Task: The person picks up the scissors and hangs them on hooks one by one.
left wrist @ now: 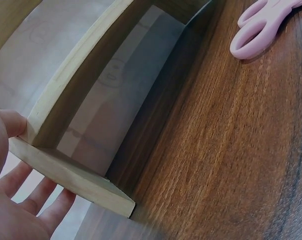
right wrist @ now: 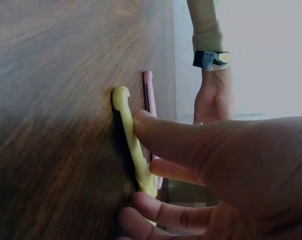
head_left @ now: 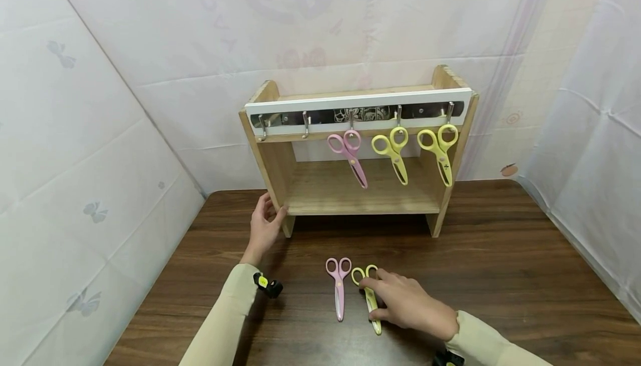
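My left hand (head_left: 264,228) grips the lower left side panel of a wooden shelf (head_left: 363,207), its thumb on the front edge and its fingers around the outside. In the left wrist view, that panel (left wrist: 81,177) lies between thumb and fingers. My right hand (head_left: 400,299) is over yellow scissors (head_left: 371,302) lying on the table, its fingers by the handles and its thumb touching the blade part. The right wrist view shows the thumb tip against the yellow scissors (right wrist: 128,125). Pink scissors (head_left: 339,288) lie just left of them, handles toward the shelf.
Along the shelf's top front runs a hook rail (head_left: 320,117). From its hooks hang pink scissors (head_left: 353,157) and two yellow pairs, one in the middle right (head_left: 395,154) and one at the far right (head_left: 442,154). The two left hooks bear nothing. Patterned cloth (head_left: 200,49) covers the walls.
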